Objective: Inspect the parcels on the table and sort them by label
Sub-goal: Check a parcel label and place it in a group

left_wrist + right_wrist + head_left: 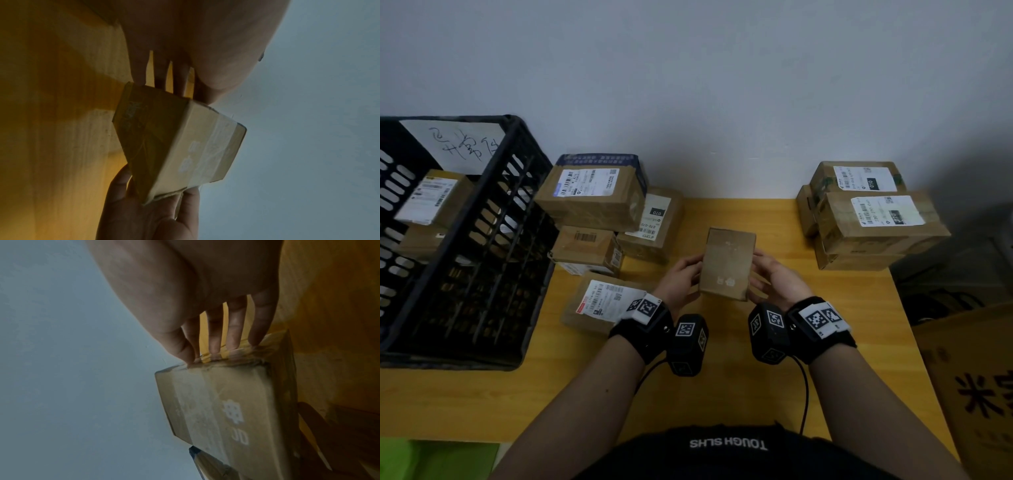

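At the far left corner of the bench (722, 377) you have a black slatted crate (493, 240) with a handwritten paper sign (455, 144) on its back wall; inside it sit cardboard parcels, the top one (431, 198) showing a white label. Just right of the crate a pile of labelled parcels (599, 205) stands against the far edge, with one more flat parcel (599, 305) nearer you, partly under your left wrist. At the far right corner a second stack of parcels (869, 212) shows labels facing up.

You hold the small parcel (727, 263) above the middle of the bench, between the two piles and clear of the surface. From the head view its top face shows no shipping label, only faint white print near the end towards you. The right wrist view shows that print as a small emblem with the letters "JD" under clear tape. The left wrist view shows the underside, brown and taped; whether a label lies there you cannot tell.

Your left hand (681, 277) grips the parcel's left side and your right hand (774, 277) its right side, palms turned inward. In each wrist view the fingers (234, 331) are slightly spread, tips pressed on the parcel's edge with the thumb alongside, so both hands are clamped on it.
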